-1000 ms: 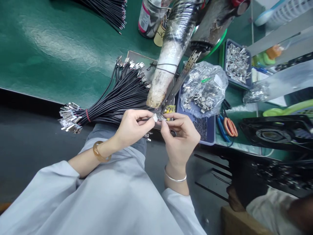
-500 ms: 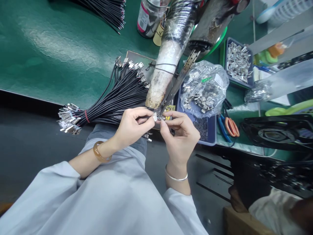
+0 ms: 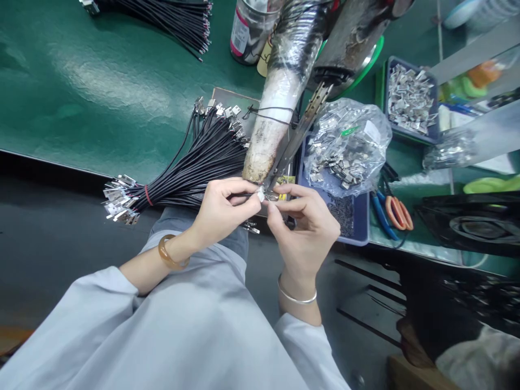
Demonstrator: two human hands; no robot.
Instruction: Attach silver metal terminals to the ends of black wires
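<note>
My left hand (image 3: 225, 208) is closed in a pinch on a small white piece (image 3: 260, 193) at its fingertips. Opposite it, my right hand (image 3: 306, 222) pinches a small shiny metal part (image 3: 271, 197), its exact shape too small to tell. The fingertips of both hands almost meet, just below the lower end of a slanting metal bar (image 3: 298, 132) with holes. Beside that bar a white tube (image 3: 268, 114) wrapped in clear film comes down close to my left fingers. A bundle of black cables (image 3: 199, 157) with metal connectors at their ends lies left of my hands, partly tied with a red band.
A bag of metal connector parts (image 3: 345, 146) lies in a blue tray (image 3: 361, 216); another tray (image 3: 434, 130) of metal pieces stands behind. Orange-and-blue-handled pliers (image 3: 398, 212) and a black fan (image 3: 475, 222) are at right. More cables (image 3: 162, 21) and a jar (image 3: 252, 32) stand at the back.
The whole view has shifted slightly, with things at the right moving farther right in the picture. Both hands keep their pinch at the same spot under the metal bar.
</note>
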